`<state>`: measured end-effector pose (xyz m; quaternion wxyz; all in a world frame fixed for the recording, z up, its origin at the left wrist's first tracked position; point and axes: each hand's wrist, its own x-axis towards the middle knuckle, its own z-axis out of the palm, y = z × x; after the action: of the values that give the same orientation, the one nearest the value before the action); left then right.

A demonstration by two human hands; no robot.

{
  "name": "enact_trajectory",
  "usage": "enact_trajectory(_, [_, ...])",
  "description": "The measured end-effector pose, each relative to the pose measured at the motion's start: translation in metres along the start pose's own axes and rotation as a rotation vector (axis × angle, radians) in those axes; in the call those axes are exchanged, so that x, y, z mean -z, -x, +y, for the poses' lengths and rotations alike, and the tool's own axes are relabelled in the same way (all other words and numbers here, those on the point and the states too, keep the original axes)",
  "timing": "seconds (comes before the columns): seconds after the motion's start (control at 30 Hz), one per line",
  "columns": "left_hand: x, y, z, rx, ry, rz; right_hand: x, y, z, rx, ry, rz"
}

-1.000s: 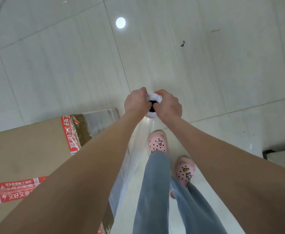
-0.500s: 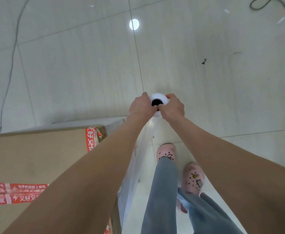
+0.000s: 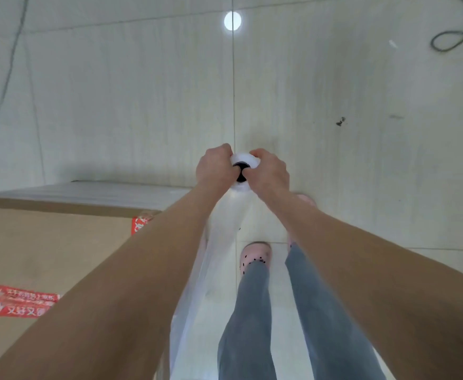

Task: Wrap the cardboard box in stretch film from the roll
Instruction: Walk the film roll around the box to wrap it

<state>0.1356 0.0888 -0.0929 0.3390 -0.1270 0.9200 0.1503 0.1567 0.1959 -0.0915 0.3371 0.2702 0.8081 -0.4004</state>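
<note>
Big brown cardboard box with red printed tape point(image 3: 46, 256), and just right of its corner the left hand point(image 3: 215, 168) curls its fingers round the white roll of clear stretch film point(image 3: 245, 159), right hand point(image 3: 270, 174) clamped on the other side. Lose tension and film probably bunches at that corner; dark looped cable point(image 3: 441, 50) far right of the box could trip them.

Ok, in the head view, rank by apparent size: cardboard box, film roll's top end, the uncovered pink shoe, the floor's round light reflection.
1. cardboard box
2. film roll end and pink shoe: look alike, left unranked
3. light reflection: smallest
</note>
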Motion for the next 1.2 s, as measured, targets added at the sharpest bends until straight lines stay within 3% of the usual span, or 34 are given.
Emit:
enact_trajectory(0.23, [0.023,-0.022,-0.025,0.218,0.109,0.045,-0.016,-0.017,-0.034,0.097,0.022,0.006])
enact_trajectory(0.4, [0.026,-0.026,-0.031,0.325,0.152,0.046,-0.020,-0.034,-0.053,-0.076,-0.020,-0.133])
enact_trajectory(0.57, [0.035,-0.028,-0.017,0.253,0.085,-0.008,-0.016,-0.042,-0.060,-0.078,-0.017,-0.153])
enact_trajectory(0.67, [0.043,-0.031,-0.008,0.148,0.022,0.054,-0.015,-0.042,-0.060,-0.077,-0.001,-0.150])
enact_trajectory(0.9, [0.053,-0.043,-0.022,0.189,0.153,0.097,-0.010,-0.048,-0.085,0.057,0.365,-0.077])
enact_trajectory(1.2, [0.080,-0.061,-0.057,0.451,0.413,0.156,-0.037,-0.062,-0.147,0.339,0.523,-0.054])
